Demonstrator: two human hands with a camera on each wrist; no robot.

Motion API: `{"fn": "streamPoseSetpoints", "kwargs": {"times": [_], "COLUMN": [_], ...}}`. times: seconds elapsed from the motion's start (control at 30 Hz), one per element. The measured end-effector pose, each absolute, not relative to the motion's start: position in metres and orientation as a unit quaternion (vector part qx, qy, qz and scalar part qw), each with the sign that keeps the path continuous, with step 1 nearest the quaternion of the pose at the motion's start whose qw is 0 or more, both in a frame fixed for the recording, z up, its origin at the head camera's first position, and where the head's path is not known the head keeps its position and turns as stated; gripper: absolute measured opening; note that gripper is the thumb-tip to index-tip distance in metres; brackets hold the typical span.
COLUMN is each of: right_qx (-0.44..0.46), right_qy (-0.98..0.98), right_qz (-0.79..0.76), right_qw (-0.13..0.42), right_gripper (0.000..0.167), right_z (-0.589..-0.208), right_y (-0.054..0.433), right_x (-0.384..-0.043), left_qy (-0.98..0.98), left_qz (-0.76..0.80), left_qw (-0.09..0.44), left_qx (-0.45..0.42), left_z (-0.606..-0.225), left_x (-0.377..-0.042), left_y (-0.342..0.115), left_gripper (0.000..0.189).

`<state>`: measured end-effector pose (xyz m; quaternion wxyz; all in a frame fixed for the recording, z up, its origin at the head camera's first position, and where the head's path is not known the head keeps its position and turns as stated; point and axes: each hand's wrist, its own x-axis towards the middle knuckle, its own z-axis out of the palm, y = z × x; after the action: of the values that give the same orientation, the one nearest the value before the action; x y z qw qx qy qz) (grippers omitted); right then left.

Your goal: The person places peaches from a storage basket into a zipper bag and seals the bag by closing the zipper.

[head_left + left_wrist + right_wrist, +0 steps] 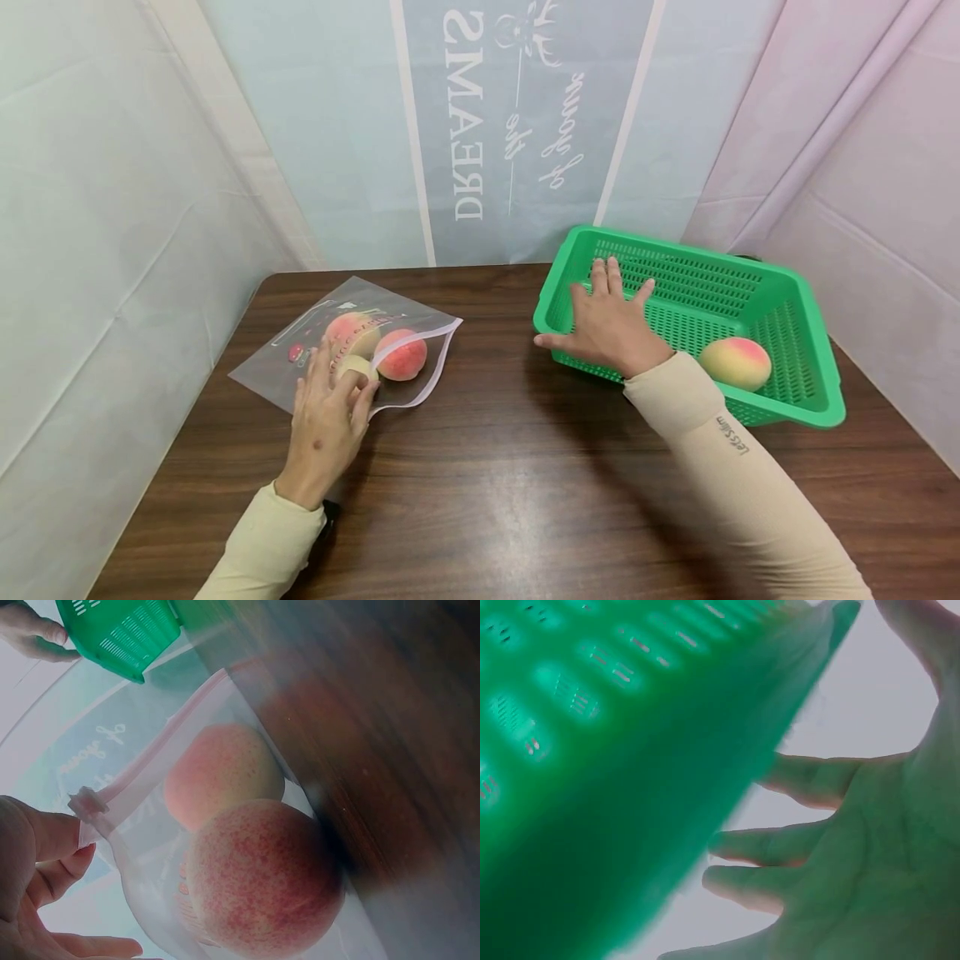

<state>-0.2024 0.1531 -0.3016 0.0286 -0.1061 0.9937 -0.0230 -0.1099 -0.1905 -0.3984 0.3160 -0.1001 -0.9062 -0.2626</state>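
A clear zip bag (300, 379) with printing lies at the left of the table, its mouth facing right. Peaches show in it, one redder (402, 357) by the mouth and a paler one (351, 332) deeper in; a yellowish part beside my fingers may be another. My left hand (322, 429) pinches the bag's edge between thumb and finger, close to the zip slider (88, 802). Over the near left side of a green basket (813, 350) my right hand (611, 329) is held with fingers spread, gripping nothing. One peach (735, 363) sits inside the basket at its near right.
Both stand on a dark wooden table (480, 483). A printed cloth (360, 150) hangs behind it, with white sheets (97, 208) at the sides. Something dark (746, 257) peeks out behind the basket's far rim.
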Motion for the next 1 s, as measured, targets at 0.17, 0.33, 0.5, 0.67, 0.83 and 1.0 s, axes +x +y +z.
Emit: {"fn": "streamPoseSetpoints", "kwargs": {"times": [0.17, 0.33, 0.5, 0.67, 0.83, 1.0], "right_qx": [-0.103, -0.1, -0.096, -0.096, -0.094, -0.086], "right_qy": [0.994, 0.994, 0.993, 0.992, 0.99, 0.99], "right_qz": [-0.018, -0.021, -0.023, -0.017, -0.018, -0.016], "right_qw": [0.039, 0.047, 0.058, 0.081, 0.1, 0.112], "right_gripper": [0.099, 0.101, 0.101, 0.103, 0.107, 0.109], "right_z": [-0.298, -0.295, -0.29, -0.283, -0.279, -0.276], "right_y": [0.161, 0.167, 0.171, 0.177, 0.188, 0.198], "right_x": [-0.201, -0.197, -0.194, -0.193, -0.192, -0.194], "left_qy": [-0.908, -0.907, -0.906, -0.905, -0.906, -0.908], "left_qz": [-0.259, -0.256, -0.257, -0.265, -0.263, -0.259], "left_qw": [0.314, 0.317, 0.32, 0.316, 0.316, 0.314], "left_qx": [-0.1, -0.104, -0.106, -0.103, -0.104, -0.1], "left_z": [-0.398, -0.397, -0.397, -0.397, -0.397, -0.396], "left_x": [-0.11, -0.111, -0.111, -0.111, -0.111, -0.111], "left_y": [-0.19, -0.191, -0.191, -0.191, -0.191, -0.191], "left_gripper": [0.02, 0.02, 0.02, 0.022, 0.021, 0.02]}}
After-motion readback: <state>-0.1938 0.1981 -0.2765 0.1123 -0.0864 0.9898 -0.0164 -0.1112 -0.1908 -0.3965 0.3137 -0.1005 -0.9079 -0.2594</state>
